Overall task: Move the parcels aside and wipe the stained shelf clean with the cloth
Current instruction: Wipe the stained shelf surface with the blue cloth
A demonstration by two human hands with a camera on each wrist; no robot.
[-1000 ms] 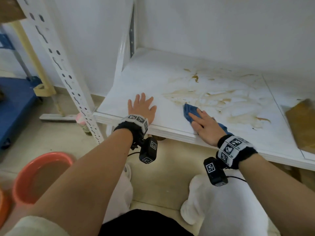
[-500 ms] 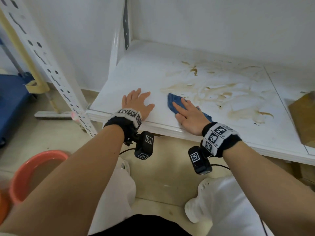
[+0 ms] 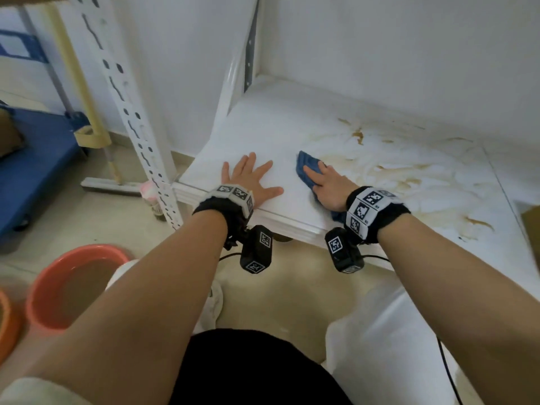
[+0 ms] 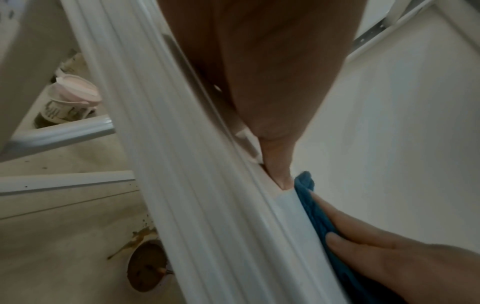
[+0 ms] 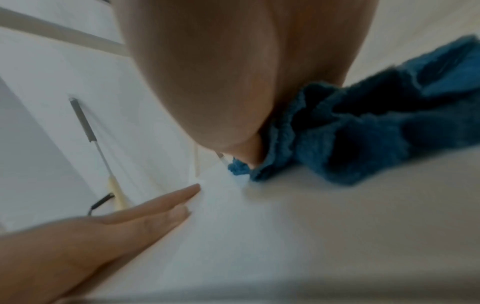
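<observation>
The white shelf [image 3: 292, 127] carries brown smeared stains [image 3: 409, 176] across its middle and right. My right hand [image 3: 321, 182] presses flat, fingers straight, on a folded blue cloth [image 3: 304, 168] at the left border of the stains, near the front edge. The left wrist view shows those fingers [image 4: 363, 242] lying on the cloth [image 4: 309, 201]. My left hand [image 3: 248, 176] rests open and spread on clean shelf just left of the cloth. In the right wrist view the cloth [image 5: 363, 133] bunches beside my right palm. A brown parcel [image 3: 531, 223] sits at the shelf's far right.
A perforated white upright [image 3: 131, 112] stands left of the shelf. A pink basin [image 3: 70, 287] of murky water sits on the floor at lower left, a blue cart [image 3: 29, 159] beyond it. A lidded cup [image 4: 70, 98] and a tipped, spilled cup [image 4: 148, 267] lie under the shelf front.
My right hand has slid the cloth leftward out of the stained patch toward my left hand. The left hand stays planted, and the head view has shifted.
</observation>
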